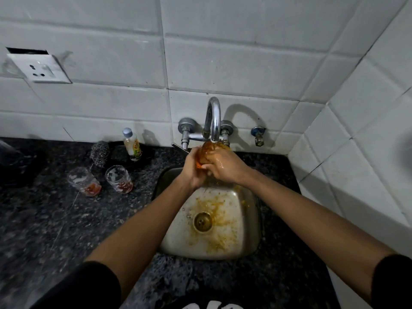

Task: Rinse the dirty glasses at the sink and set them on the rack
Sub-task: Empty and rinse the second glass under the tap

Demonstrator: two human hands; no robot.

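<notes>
Both my hands hold one orange-smeared glass point(208, 150) right under the faucet spout point(214, 121), above the steel sink point(249, 219). My left hand point(192, 169) grips the glass from the left. My right hand point(225, 167), wet and stained orange, wraps it from the right, hiding much of it. Two more dirty glasses stand on the dark counter left of the sink, the left glass point(83, 181) and the right glass point(119, 179), each with red residue at the bottom. No rack is in view.
Orange residue is spattered around the sink's drain point(202, 221). A small bottle point(132, 144) and a steel scrubber point(100, 153) sit by the tiled wall. A wall socket point(39, 68) is upper left; a small tap point(258, 134) sits right of the faucet. A tiled wall borders the right side.
</notes>
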